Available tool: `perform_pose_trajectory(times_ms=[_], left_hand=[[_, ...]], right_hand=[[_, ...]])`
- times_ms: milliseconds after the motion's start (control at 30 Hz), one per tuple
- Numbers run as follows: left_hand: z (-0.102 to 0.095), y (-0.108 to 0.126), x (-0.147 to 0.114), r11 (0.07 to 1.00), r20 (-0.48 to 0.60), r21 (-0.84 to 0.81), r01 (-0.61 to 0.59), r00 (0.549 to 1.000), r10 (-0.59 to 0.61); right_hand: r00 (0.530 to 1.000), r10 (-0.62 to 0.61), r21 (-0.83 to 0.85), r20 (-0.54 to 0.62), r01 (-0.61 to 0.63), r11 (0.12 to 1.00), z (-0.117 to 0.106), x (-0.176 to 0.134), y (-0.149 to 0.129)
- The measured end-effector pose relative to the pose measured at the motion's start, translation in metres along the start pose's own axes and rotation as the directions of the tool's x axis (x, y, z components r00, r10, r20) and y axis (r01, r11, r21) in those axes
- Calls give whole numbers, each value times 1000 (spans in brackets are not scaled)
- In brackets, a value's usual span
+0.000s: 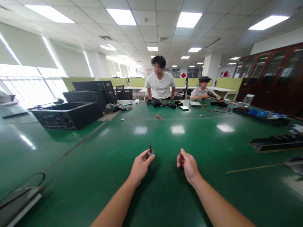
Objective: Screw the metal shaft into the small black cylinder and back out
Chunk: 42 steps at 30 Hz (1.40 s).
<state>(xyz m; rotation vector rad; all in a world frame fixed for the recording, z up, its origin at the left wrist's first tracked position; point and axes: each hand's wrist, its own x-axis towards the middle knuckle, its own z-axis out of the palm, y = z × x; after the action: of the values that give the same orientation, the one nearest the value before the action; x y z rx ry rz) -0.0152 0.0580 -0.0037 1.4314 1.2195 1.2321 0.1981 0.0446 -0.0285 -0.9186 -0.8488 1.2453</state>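
Observation:
Low over the green table [165, 135], my left hand [140, 165] grips a small metal part [150, 149], a dark shaft standing upright out of a round silvery collar. Thumb and fingers close around the collar, and the part's lower end is hidden by them. A short way to the right, my right hand [188, 164] is curled, its thumb pressed against the fingers. A small dark bit shows at those fingertips, too small to name. The two hands are apart.
An orange screwdriver [159, 118] lies ahead. Black computer cases [68, 115] stand at left. Tools and small parts lie along the far side, where one person [160, 83] stands and another [203, 91] sits holding a dark tool. Black trays [262, 115] are at right.

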Motion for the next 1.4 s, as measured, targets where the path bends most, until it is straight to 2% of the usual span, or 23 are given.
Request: perform_pose_trajectory(times_ms=[100, 167, 233, 300, 433, 533, 600, 633, 700, 767, 800, 833, 867, 967, 1033, 1100, 1200, 1267, 1333, 1400], left_hand=[[-26, 13, -18, 993, 6, 112, -21, 1000, 20], [-54, 23, -36, 963, 19, 265, -48, 999, 45], [-89, 30, -58, 894, -2, 445, -45, 999, 51], [-125, 33, -83, 816, -79, 578, 29, 997, 21], [-188, 23, -134, 720, -225, 668, 188, 973, -45], [-217, 15, -165, 641, -266, 734, 225, 963, -34], [-225, 17, -178, 579, -277, 790, 201, 960, 44], [-224, 22, -181, 550, -289, 816, 178, 949, 123], [-213, 37, -182, 499, -298, 861, 101, 895, 332], [-187, 57, -175, 473, -226, 880, -45, 836, 500], [-169, 67, -169, 470, -155, 870, -148, 824, 546], [-149, 75, -161, 477, -80, 841, -254, 814, 575], [-127, 82, -152, 492, 9, 800, -345, 825, 564], [-62, 91, -122, 579, 153, 644, -500, 826, 542], [-28, 90, -107, 651, 209, 522, -551, 822, 529], [-5, 85, -97, 706, 239, 405, -582, 812, 533], [13, 77, -92, 722, 268, 300, -624, 781, 564], [18, 72, -92, 722, 246, 305, -621, 784, 570], [19, 68, -94, 735, 195, 348, -583, 811, 551], [13, 66, -98, 735, 158, 409, -541, 835, 527]], right_hand=[[1000, 5, 19, 19, -5, 1000, -1, -1, 0], [999, 3, 9, 39, -4, 1000, -2, -2, 0], [998, -4, -15, 63, 5, 1000, -2, -3, -1], [996, -20, -38, 85, 23, 999, -2, -4, -1], [994, -47, -60, 99, 53, 997, -3, -5, 1], [993, -70, -98, 93, 80, 992, -5, -4, 1], [993, -88, -121, 80, 97, 988, -4, -5, 0], [993, -91, -120, 79, 100, 988, -2, -7, -2], [990, -69, -83, 122, 80, 993, 6, -15, -5], [966, 3, 2, 258, -4, 1000, 17, -29, -8], [937, 54, 43, 346, -73, 996, 23, -37, -8], [897, 98, 67, 431, -140, 988, 29, -46, -8], [852, 138, 64, 506, -196, 979, 34, -53, -7], [738, 189, 20, 648, -265, 964, 44, -68, -3], [723, 170, 50, 669, -272, 961, 44, -69, -2], [745, 137, 109, 653, -271, 956, 43, -65, -3], [793, 117, 204, 598, -291, 935, 41, -59, -6], [810, 122, 229, 574, -302, 925, 42, -59, -6], [803, 123, 200, 584, -289, 936, 44, -61, -4], [767, 137, 126, 627, -273, 954, 44, -63, -2]])
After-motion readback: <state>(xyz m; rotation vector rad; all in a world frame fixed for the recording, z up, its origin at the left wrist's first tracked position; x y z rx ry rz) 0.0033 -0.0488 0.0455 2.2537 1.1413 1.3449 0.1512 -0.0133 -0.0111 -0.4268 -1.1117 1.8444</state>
